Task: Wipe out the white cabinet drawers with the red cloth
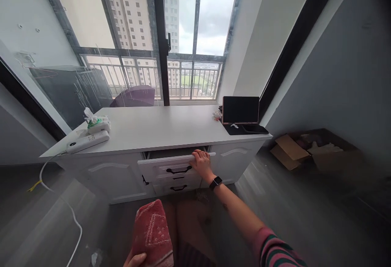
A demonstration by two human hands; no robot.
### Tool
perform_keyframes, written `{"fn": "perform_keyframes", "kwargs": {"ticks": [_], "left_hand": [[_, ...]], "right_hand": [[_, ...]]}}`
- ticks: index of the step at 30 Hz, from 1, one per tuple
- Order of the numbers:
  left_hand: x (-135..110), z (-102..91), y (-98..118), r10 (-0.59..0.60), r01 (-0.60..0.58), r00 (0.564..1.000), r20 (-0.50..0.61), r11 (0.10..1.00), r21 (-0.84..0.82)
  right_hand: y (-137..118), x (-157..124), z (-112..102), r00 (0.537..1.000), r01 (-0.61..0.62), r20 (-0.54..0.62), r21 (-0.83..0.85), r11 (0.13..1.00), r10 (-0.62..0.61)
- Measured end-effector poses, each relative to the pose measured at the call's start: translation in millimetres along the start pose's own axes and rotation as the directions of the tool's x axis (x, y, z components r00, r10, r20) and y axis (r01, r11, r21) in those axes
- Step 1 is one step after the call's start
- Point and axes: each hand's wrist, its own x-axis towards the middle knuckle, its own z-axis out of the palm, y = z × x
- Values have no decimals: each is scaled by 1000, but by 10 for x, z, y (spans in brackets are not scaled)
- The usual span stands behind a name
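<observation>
My left hand (136,260) is at the bottom edge, thumb over a folded red cloth with a white pattern (152,232); most of its fingers are hidden beneath. With a dark watch on the wrist, my right hand (201,163) curls its fingers over the top edge of a white drawer (155,169), near the drawer's right end. The drawer is pulled out a little, and its inside shows only as a dark strip. Black handles are fixed to this drawer and to the lower one (179,187).
On the white cabinet (161,126) stand a tissue pack (98,123), a power strip (88,141) with a trailing white cable (71,210), and a tablet (240,110) on a dark mat. An open cardboard box (324,155) sits on the right floor. Windows rise behind.
</observation>
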Motion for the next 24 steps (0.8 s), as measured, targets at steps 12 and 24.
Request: {"fn": "perform_keyframes", "kwargs": {"ticks": [12, 24], "left_hand": [[1121, 941, 236, 703, -487, 498, -507, 711, 507], [1188, 2443, -228, 882, -685, 423, 205, 164, 710]], "right_hand": [[309, -27, -492, 972, -22, 231, -59, 998, 35], [406, 47, -560, 938, -70, 342, 6, 998, 64]]}}
